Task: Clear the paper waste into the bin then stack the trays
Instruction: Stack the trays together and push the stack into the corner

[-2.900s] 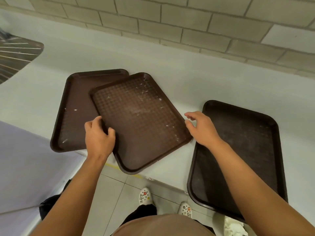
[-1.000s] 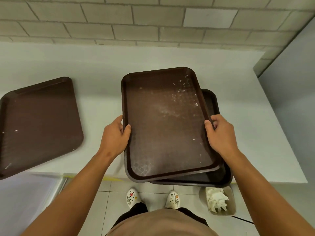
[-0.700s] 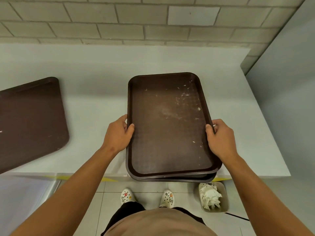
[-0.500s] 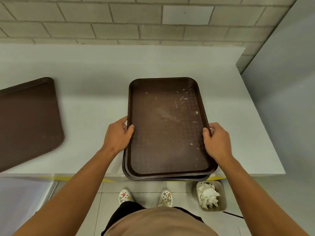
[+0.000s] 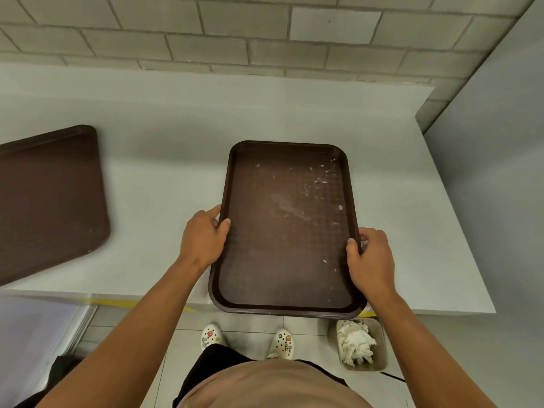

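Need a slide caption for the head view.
Both hands, left and right, grip a brown tray at the counter edge.

Tray [image 5: 287,231] gripped between left hand [image 5: 203,240] and right hand [image 5: 371,260]: dark brown, fine grid texture embossed on the floor, pale whitish specks and a smear scattered beyond the right hand's grip. Second tray [image 5: 50,201], well left of the left hand's grip: same dark brown, a few white flecks. Counter [image 5: 164,160] under both: pale grey-white, yellow strip seen along its near edge. Wall [image 5: 206,33] behind: grey-beige blocks, lighter mortar lines. Bin [image 5: 379,334] below the right hand's grip: beige, white crumpled paper [image 5: 356,343] inside. Shoes [image 5: 210,338]: white, coloured charms.
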Available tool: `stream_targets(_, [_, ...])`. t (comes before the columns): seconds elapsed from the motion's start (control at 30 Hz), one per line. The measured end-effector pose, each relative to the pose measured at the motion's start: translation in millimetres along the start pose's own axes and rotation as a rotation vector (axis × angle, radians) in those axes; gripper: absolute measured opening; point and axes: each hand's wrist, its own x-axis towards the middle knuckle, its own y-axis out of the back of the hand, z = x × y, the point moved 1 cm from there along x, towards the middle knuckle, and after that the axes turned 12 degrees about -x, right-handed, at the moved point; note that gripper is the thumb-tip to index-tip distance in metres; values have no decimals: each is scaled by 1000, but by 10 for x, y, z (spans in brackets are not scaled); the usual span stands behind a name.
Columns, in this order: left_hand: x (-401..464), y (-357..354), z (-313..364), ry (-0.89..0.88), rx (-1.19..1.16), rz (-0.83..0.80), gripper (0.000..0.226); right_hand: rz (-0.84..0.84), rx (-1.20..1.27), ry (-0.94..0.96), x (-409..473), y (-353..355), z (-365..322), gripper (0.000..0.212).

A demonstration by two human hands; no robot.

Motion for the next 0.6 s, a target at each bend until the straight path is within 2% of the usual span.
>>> stream_targets(0.17, [-145, -144, -138, -31, -40, -40, 46, -12, 8, 26, -71, -82, 1, 36])
stream_targets(0.6, [-19, -80, -274, -32, -48, 41, 47, -66, -175, 104, 119, -267, -197, 52])
